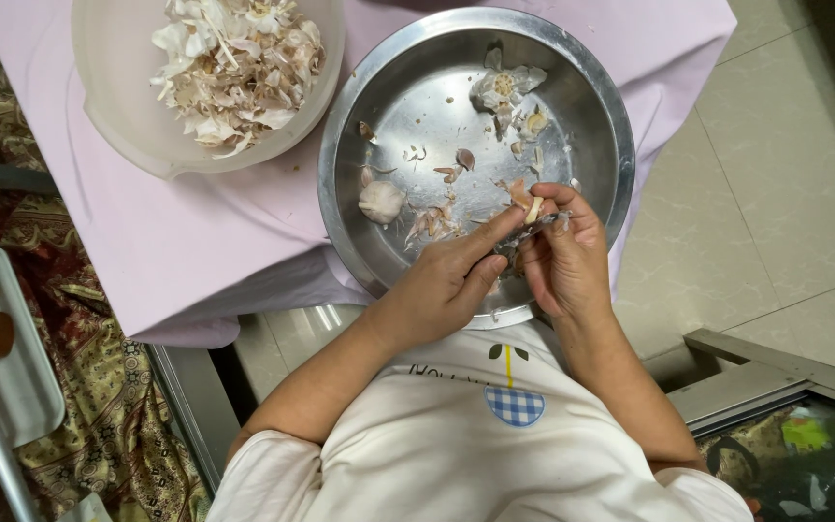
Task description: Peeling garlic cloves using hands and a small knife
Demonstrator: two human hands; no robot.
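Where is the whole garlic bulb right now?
In the head view, the garlic bulb lies in the left part of the steel bowl, among loose skins, just beyond the left hand and apart from both hands.

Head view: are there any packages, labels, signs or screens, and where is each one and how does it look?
Printed shirt design: on the white shirt, bottom centre, below both hands; a blue and white checked half-round patch with a yellow stem, two dark leaves and a line of dark lettering above.
Glossy dark panel: bottom right corner, in a grey frame; green and white patches show on it, and I cannot tell whether it is a screen.
No packages or signs show.
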